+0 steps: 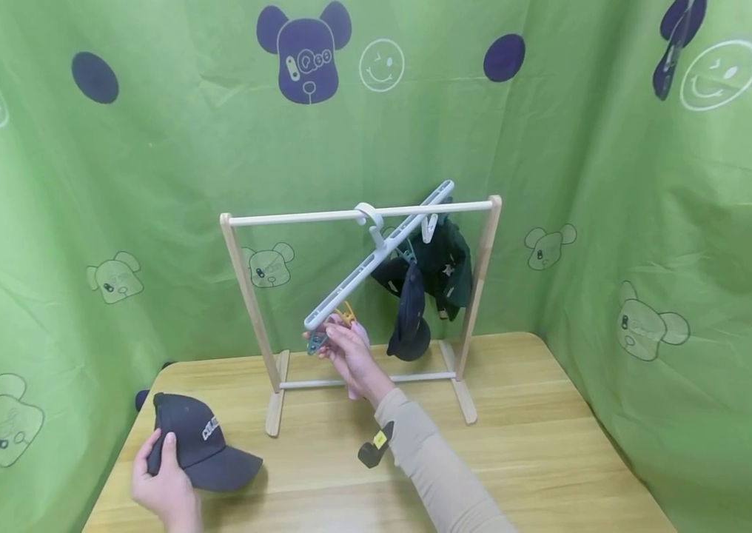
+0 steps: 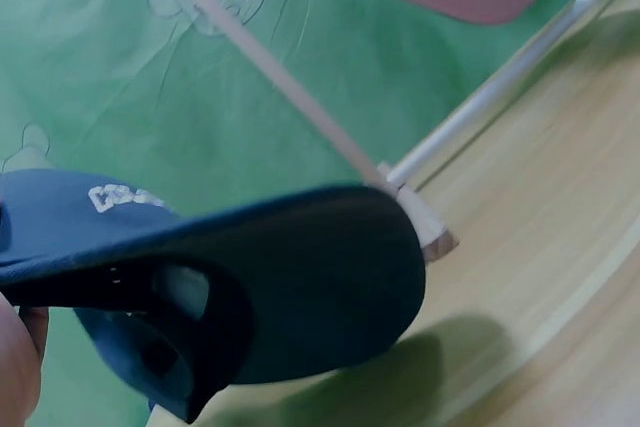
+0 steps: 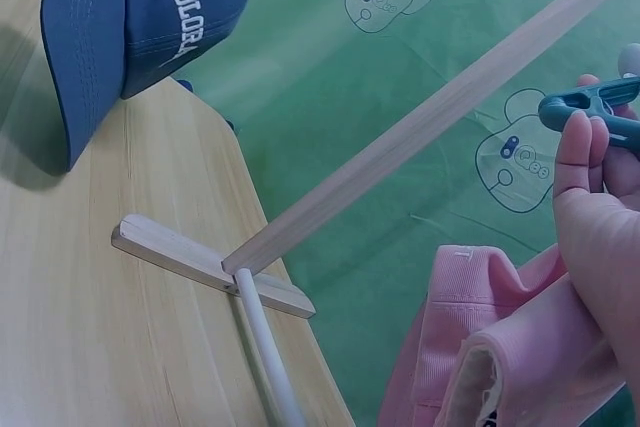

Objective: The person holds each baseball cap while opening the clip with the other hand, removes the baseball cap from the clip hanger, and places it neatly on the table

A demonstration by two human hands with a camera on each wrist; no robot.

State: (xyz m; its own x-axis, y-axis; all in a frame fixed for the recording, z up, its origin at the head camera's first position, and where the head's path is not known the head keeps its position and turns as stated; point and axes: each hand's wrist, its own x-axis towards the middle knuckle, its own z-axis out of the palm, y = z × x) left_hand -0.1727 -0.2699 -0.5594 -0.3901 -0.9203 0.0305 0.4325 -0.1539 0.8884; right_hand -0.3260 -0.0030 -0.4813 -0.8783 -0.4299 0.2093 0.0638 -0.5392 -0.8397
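Observation:
My left hand grips a dark navy baseball cap by its back edge, above the table's left side. White lettering shows on its front, and the brim points right. My right hand pinches a teal clip at the near end of a pale blue hanger. Beside that hand, a pink cap hangs below a yellow clip, partly hidden by the hand. Farther along the hanger hang another dark navy cap and dark green headwear.
The hanger hooks over the top rail of a wooden rack and slants across it. The rack's feet stand on a wood-grain table. Green printed curtains enclose the back and sides.

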